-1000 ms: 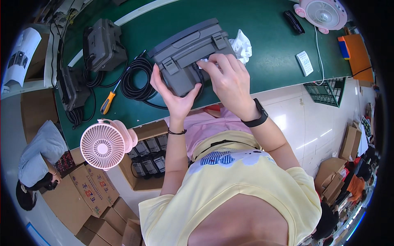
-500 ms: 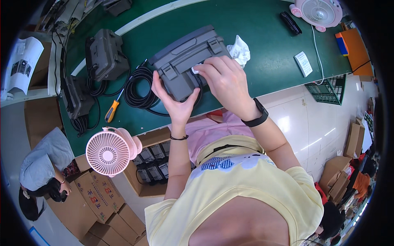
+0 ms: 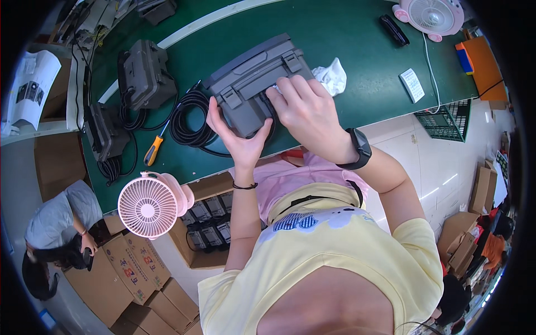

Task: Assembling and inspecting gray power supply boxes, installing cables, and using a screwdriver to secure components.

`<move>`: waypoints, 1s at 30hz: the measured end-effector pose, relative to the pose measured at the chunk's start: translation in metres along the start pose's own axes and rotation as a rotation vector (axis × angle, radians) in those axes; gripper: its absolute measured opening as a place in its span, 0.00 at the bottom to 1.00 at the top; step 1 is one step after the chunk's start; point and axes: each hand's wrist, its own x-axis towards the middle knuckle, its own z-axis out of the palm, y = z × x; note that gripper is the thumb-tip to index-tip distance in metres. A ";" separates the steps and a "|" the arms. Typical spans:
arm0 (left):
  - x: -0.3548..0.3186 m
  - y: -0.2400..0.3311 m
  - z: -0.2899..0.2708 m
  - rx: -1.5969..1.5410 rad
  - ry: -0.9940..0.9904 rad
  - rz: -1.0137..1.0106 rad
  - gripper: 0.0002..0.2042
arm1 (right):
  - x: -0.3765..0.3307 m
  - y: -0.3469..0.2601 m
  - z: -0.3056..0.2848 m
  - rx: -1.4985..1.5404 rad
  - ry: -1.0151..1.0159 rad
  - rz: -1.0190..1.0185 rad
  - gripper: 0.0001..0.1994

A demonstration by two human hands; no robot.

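Note:
A dark grey latched case (image 3: 251, 75) lies on the green table, its front towards me. My left hand (image 3: 241, 137) clasps its near left corner, thumb on one side and fingers on the other. Against the front of the case, my right hand (image 3: 307, 109) is closed on a crumpled white cloth (image 3: 333, 77). Most of the cloth spills out beyond the knuckles, and the fingertips are partly hidden. A coiled black cable (image 3: 191, 120) lies left of the case. Beside the coil rests a screwdriver (image 3: 153, 151) with a yellow-orange handle.
Two more grey cases (image 3: 148, 75) with cables stand on the left. A pink fan (image 3: 147, 207) is at the table's near edge, another pink fan (image 3: 434, 17) at the far right. A white card (image 3: 412, 85) and black pouch (image 3: 394, 30) lie rightward. A co-worker (image 3: 64, 234) bends at lower left.
My right hand has turned and curled more tightly, its wrist shifting right and slightly nearer. The cloth's loose part has dropped lower. My left hand keeps its place on the case.

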 end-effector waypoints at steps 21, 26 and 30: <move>-0.004 -0.001 -0.003 0.030 -0.019 0.003 0.57 | -0.016 0.010 0.008 0.351 0.143 0.016 0.14; -0.004 0.001 -0.002 -0.016 -0.019 -0.023 0.58 | -0.030 0.027 -0.005 0.436 0.103 -0.023 0.11; -0.002 0.001 -0.001 -0.039 -0.022 -0.050 0.58 | -0.024 0.031 0.000 0.516 0.258 0.155 0.12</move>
